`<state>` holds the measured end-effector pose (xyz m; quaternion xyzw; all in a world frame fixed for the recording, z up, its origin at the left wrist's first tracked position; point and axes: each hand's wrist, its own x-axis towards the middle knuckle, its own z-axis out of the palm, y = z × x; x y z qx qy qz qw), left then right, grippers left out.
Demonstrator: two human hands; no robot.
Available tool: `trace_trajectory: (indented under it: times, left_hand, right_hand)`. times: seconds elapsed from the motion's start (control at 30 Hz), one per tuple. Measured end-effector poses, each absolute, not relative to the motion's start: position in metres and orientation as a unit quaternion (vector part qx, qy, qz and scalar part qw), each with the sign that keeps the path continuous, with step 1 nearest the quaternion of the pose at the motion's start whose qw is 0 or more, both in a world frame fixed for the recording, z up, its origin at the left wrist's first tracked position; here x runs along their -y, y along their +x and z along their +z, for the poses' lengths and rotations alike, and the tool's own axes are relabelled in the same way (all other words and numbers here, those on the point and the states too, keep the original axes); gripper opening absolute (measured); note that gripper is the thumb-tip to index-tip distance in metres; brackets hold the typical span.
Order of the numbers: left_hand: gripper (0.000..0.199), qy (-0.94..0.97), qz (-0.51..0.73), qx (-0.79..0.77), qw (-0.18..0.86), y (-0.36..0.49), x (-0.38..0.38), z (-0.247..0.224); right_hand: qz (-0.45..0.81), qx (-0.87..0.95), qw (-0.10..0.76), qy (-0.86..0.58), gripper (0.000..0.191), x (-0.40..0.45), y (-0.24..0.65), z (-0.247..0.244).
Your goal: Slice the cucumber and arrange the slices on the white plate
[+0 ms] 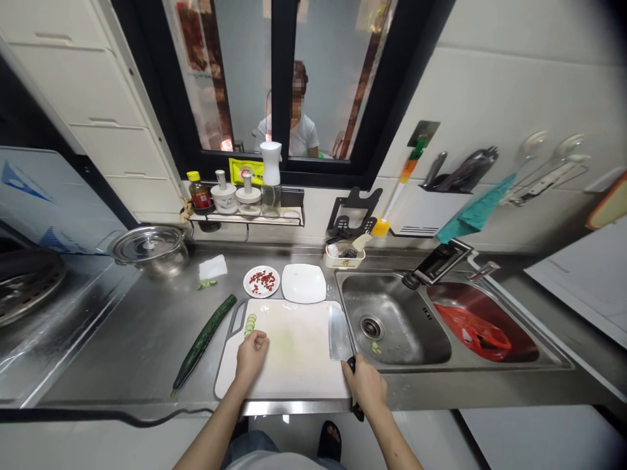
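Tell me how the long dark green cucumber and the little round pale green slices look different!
The long dark green cucumber looks whole, while the little round pale green slices are cut pieces. The cucumber lies on the grey metal counter; the slices lie in a row on the white rectangular cutting board, by the left hand. The cucumber shows dark skin, while the slices show pale insides. Both are green.

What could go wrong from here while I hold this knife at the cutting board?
The knife in your right hand is at the right edge of the cutting board, so it might slip off. Your left hand is close against the cucumber slices and could scatter them. The long cucumber lies loose on the counter and might roll if bumped.
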<state>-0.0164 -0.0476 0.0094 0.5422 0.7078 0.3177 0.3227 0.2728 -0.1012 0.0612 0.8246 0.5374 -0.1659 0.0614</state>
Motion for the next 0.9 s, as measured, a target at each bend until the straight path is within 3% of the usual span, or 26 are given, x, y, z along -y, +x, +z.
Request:
trace_trajectory:
  times: [0.37,0.53,0.9]
  left_hand:
    - [0.037,0.472,0.265,-0.727,0.422,0.025,-0.048,0.019]
    - [0.031,0.454,0.274,-0.728,0.434,0.034,-0.072,0.018]
    - [0.009,0.441,0.286,-0.713,0.463,0.055,-0.096,0.011]
  right_hand:
    - [-0.146,-0.586,-0.027,0.797,0.039,-0.013,0.271,0.095]
    - [-0.163,-0.578,0.017,0.799,0.034,-0.065,0.261,0.089]
    - [-0.216,-0.533,0.006,0.818,0.030,-0.106,0.261,0.064]
